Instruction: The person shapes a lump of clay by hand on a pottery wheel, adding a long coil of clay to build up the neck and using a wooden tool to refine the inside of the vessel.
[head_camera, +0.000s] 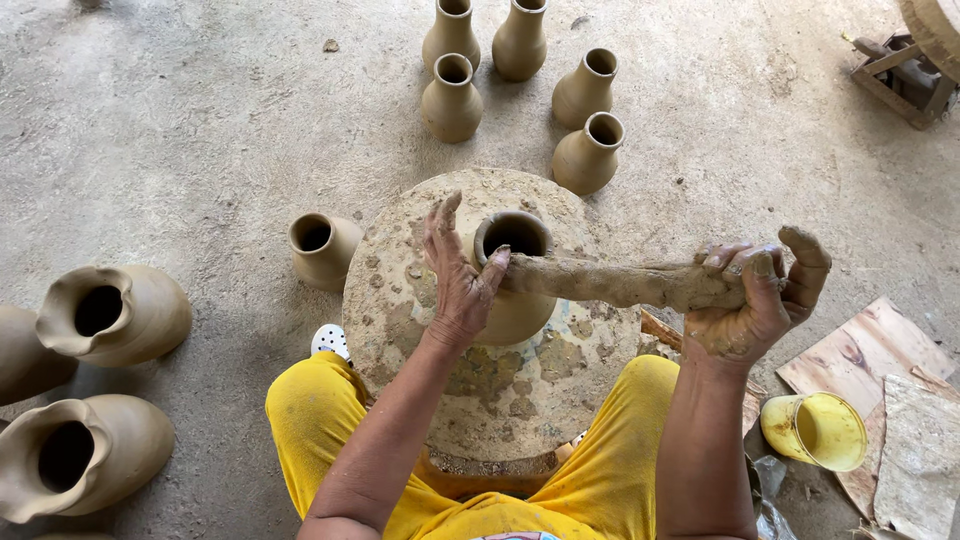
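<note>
Seated at a clay-caked wheel (400, 300), a person presses the left hand (458, 280) against a wet pot's rim (514, 236). Meanwhile the right hand (758, 295) has its fingers (803, 250) closed around a clay roll (625, 283) reaching the pot.

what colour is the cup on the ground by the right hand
Yellow, smeared with clay. The cup shows best in the head view, lying below the right hand.
</note>
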